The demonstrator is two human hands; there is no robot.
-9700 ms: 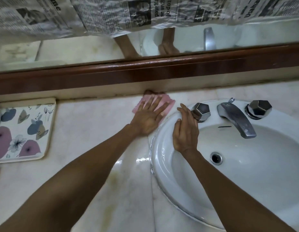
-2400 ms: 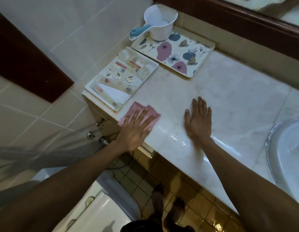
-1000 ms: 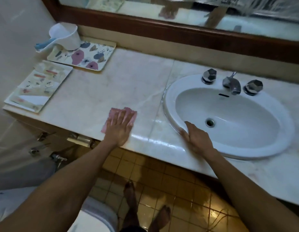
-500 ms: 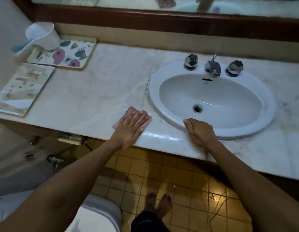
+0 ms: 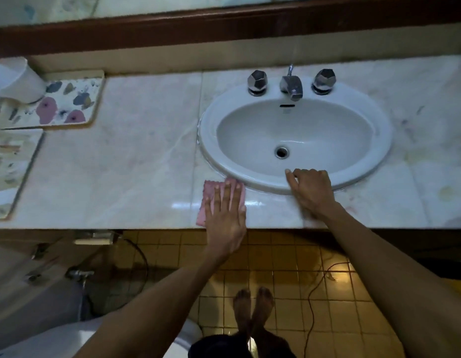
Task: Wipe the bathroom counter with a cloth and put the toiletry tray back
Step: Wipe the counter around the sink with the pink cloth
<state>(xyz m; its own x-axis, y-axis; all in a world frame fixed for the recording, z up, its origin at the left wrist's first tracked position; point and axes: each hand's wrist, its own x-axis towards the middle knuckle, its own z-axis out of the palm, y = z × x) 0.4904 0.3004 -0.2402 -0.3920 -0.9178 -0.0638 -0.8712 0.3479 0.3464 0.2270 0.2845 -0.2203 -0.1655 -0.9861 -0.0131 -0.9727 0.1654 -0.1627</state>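
A pink cloth lies on the pale marble counter, near its front edge and just left of the sink. My left hand presses flat on the cloth with fingers spread, covering most of it. My right hand rests on the sink's front rim, fingers curled over the edge and holding nothing. The toiletry tray, white with small packets, sits at the counter's far left end, partly cut off by the frame.
The white oval sink has a chrome faucet and two knobs. A floral tray with a white scoop stands at the back left. Below are yellow floor tiles, my feet, a cable and a toilet.
My left hand has slid the cloth rightward along the front edge toward the sink. My right hand has shifted right along the sink rim. The view now looks more straight down.
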